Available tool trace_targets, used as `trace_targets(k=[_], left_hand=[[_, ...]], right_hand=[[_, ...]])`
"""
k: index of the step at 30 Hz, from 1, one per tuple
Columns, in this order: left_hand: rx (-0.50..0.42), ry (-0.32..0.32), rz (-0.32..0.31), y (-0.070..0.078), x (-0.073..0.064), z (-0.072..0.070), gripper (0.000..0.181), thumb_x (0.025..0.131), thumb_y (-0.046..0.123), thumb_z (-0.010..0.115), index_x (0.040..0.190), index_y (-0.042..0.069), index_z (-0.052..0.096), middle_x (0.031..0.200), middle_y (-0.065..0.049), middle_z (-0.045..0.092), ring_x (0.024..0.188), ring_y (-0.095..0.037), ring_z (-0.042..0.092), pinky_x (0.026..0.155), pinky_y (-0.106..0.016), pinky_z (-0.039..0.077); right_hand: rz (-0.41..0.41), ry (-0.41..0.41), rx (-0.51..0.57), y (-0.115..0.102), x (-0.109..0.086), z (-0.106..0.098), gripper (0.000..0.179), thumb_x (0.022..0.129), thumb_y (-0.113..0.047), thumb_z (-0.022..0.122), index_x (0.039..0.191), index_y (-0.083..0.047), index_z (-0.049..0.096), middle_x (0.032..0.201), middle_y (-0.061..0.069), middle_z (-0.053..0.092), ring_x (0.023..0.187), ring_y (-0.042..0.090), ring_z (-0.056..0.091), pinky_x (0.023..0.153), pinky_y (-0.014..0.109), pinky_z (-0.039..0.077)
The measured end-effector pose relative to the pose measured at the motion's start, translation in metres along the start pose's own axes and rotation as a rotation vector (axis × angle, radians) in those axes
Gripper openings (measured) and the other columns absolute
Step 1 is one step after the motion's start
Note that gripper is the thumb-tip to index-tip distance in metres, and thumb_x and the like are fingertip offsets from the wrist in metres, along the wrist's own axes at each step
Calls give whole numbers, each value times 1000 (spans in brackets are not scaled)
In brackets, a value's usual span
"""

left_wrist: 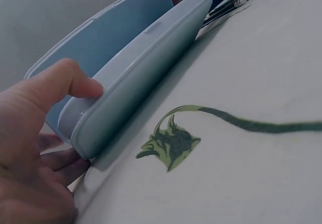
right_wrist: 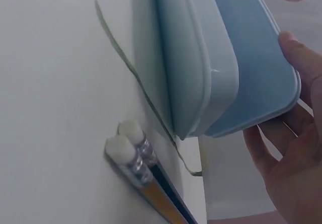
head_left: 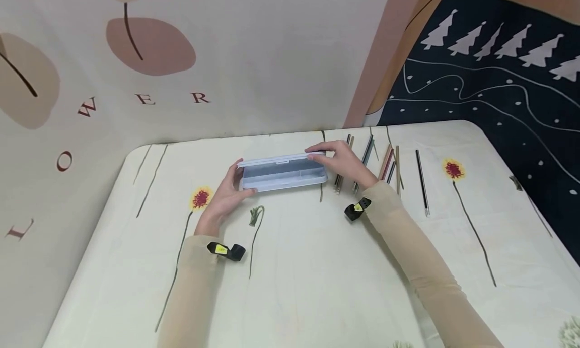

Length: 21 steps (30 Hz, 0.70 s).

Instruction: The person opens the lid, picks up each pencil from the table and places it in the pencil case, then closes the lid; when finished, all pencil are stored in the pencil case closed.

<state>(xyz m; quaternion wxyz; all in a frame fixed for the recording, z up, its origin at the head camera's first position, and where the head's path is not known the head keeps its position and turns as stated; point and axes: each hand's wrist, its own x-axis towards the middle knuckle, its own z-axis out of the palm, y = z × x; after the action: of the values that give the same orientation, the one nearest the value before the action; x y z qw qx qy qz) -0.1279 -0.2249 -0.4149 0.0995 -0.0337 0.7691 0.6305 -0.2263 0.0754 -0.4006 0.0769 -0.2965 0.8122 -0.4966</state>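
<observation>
A light blue pencil case (head_left: 285, 181) is tilted on the table with its lid (right_wrist: 256, 68) raised, and its inside looks bare in the head view. At the left end, my left hand (head_left: 222, 199) grips the case, thumb over the front rim and fingers beneath and behind. My right hand (head_left: 341, 161) pinches the right corner of the lid between thumb and fingers. Close beside that hand lie several pencils (head_left: 367, 154), partly hidden by it. Two eraser-tipped pencils (right_wrist: 161, 196) show near the case in the right wrist view.
A black pencil (head_left: 422, 182) lies apart to the right of the pencil group. The white tablecloth (head_left: 308, 267) carries printed flowers and stems. Behind the table's far edge hangs a patterned cloth (head_left: 290, 76), with a dark tree-printed one (head_left: 489, 96) at right.
</observation>
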Motion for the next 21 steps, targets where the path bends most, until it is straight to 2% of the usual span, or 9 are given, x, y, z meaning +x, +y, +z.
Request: trace_targets(k=[5,8,12,17,19,21], left_hand=[[59,4,-5,-12,5,-3,102,81,-1,71,155,9,2,159,-15,13,146,-24,9,116,-37,7],[113,4,2,-14,5,-2,103,79,-1,72,155,9,3,159,-15,14,145,-26,10,116,-42,6],[148,1,13,-15,5,-2,104,76,-4,73,155,7,6,159,-15,14,145,-27,11,116,-43,3],[142,0,34,-18,5,-2,102,74,-7,74,154,5,11,159,-15,16,145,-26,11,116,-42,2],[150,-2,35,-18,5,-3,102,74,-5,75,154,4,12,158,-15,16,145,-26,12,116,-41,2],[157,-5,29,-18,5,-3,103,75,-3,75,154,6,11,158,-15,16,145,-27,12,116,-44,3]], right_hand=[[70,42,165,2,8,2,29,95,-19,63,120,-4,69,120,9,66,113,20,57,98,39,43],[102,21,260,6,11,1,31,96,-20,61,122,-3,67,123,8,64,113,19,56,98,37,42],[100,-70,278,10,10,-7,32,97,-21,60,124,-6,65,125,5,63,117,16,54,102,36,39],[102,-185,319,13,7,-16,32,96,-19,61,126,-7,64,127,6,62,119,18,53,104,38,37],[118,-183,300,13,7,-18,33,97,-22,60,126,-8,64,128,5,61,120,17,52,106,39,36],[126,-144,265,12,9,-20,33,97,-23,59,126,-8,64,129,5,60,121,17,51,106,40,35]])
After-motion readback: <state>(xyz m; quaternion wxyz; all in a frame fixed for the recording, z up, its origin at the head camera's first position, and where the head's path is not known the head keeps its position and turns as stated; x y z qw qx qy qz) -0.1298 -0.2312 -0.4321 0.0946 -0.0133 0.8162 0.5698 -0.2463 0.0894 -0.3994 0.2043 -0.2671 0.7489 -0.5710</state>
